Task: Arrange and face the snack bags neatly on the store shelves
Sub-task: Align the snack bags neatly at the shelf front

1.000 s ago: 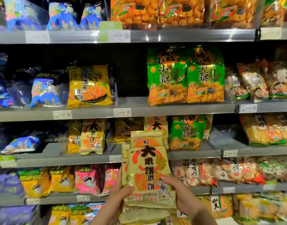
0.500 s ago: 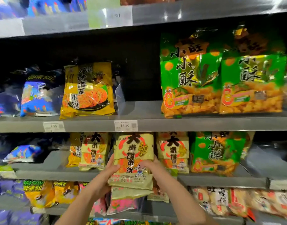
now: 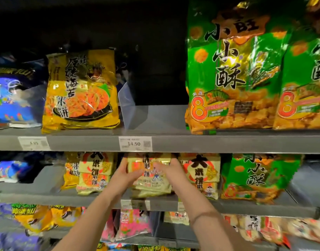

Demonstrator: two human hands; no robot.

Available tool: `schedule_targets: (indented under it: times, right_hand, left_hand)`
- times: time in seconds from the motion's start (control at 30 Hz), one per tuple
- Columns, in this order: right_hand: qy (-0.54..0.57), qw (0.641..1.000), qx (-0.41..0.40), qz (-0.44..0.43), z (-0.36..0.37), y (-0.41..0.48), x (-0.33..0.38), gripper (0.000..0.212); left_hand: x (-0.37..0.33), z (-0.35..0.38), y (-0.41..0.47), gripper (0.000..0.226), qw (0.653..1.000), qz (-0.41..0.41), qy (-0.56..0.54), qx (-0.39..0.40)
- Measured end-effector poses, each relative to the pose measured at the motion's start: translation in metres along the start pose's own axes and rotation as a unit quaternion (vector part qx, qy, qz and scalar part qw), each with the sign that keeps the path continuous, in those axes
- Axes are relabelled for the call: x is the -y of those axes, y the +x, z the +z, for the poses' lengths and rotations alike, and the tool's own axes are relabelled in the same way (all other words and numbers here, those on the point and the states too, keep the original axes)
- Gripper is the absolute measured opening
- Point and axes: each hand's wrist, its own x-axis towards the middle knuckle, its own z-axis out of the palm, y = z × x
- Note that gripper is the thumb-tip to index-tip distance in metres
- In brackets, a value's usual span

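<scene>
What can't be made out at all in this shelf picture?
- Head view: top of the pale yellow bag, gripped by left hand and right hand, hidden behind the upper shelf edge.
- Head view: far-right green bag, cut off by the frame edge.
- Head view: left price tag digits, blurred.

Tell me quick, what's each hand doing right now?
Left hand: holding the pale yellow snack bag by its left side.
Right hand: holding the same bag's right side.
</scene>
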Motion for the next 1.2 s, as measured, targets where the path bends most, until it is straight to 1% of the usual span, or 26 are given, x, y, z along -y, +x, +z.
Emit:
schedule_targets:
  times: [0.03,0.07,0.1,0.13,0.17,0.2,0.23,0.27,0.3,0.33,0.43,0.53,0.67,0.8,0.87,1.0,1.1,1.2]
  right_hand:
    - [-0.024,0.999,-0.022,0.0,0.001,0.002,0.004,0.075]
    - [-0.061,0.997,-0.04,0.002,0.003,0.004,0.005,0.069]
    - [-0.102,0.993,-0.055,0.004,0.006,0.003,0.005,0.064]
    - [-0.136,0.988,-0.069,0.004,0.01,0.002,-0.001,0.063]
    - [-0.154,0.985,-0.082,0.003,0.015,0.0,-0.011,0.067]
    - [-0.158,0.983,-0.093,-0.003,0.02,-0.002,-0.022,0.076]
    - [-0.162,0.981,-0.106,-0.013,0.024,-0.005,-0.031,0.087]
    - [-0.166,0.979,-0.12,-0.024,0.028,-0.007,-0.038,0.095]
    - [-0.168,0.976,-0.132,-0.03,0.031,-0.009,-0.044,0.098]
    - [-0.167,0.975,-0.142,-0.037,0.033,-0.01,-0.049,0.099]
    - [-0.18,0.966,-0.168,-0.079,0.041,-0.016,-0.057,0.096]
    - [-0.218,0.949,-0.195,-0.122,0.047,-0.026,-0.067,0.09]
    - [-0.208,0.948,-0.204,-0.129,0.05,-0.038,-0.078,0.075]
    - [-0.171,0.951,-0.225,-0.126,0.04,-0.052,-0.084,0.054]
    - [-0.156,0.948,-0.248,-0.125,0.027,-0.059,-0.086,0.046]
    - [-0.145,0.935,-0.3,-0.123,-0.016,-0.075,-0.09,0.032]
    - [-0.139,0.922,-0.334,-0.139,-0.058,-0.082,-0.091,0.019]
    - [-0.126,0.914,-0.355,-0.15,-0.105,-0.083,-0.089,0.008]
  left_hand:
    - [-0.003,0.0,0.009,0.074,1.0,-0.002,-0.004,-0.005]
    - [-0.005,0.002,0.015,0.054,1.0,0.001,0.003,-0.008]
    - [-0.003,0.005,0.02,0.04,1.0,0.004,0.025,-0.001]
    - [0.001,0.008,0.021,0.035,0.997,0.015,0.076,0.005]
    - [0.009,0.01,0.022,0.038,0.988,0.04,0.146,0.01]
    - [0.021,0.01,0.021,0.052,0.973,0.069,0.219,0.002]
    - [0.033,0.01,0.019,0.075,0.957,0.092,0.274,-0.014]
    - [0.043,0.01,0.017,0.092,0.95,0.109,0.291,-0.03]
    - [0.05,0.009,0.013,0.101,0.947,0.123,0.294,-0.043]
    - [0.056,0.009,0.012,0.104,0.944,0.129,0.299,-0.055]
    - [0.06,0.013,0.005,0.102,0.935,0.116,0.322,-0.095]
    - [0.059,0.016,-0.005,0.099,0.934,0.118,0.314,-0.124]
    - [0.065,0.017,-0.024,0.091,0.929,0.136,0.308,-0.153]
    - [0.068,0.031,-0.044,0.072,0.924,0.164,0.304,-0.167]
    - [0.062,0.048,-0.05,0.06,0.922,0.181,0.307,-0.153]
    - [0.045,0.097,-0.063,0.04,0.923,0.221,0.303,-0.084]
    - [0.028,0.137,-0.072,0.036,0.936,0.222,0.271,-0.046]
    - [0.016,0.181,-0.073,0.036,0.94,0.22,0.259,-0.034]
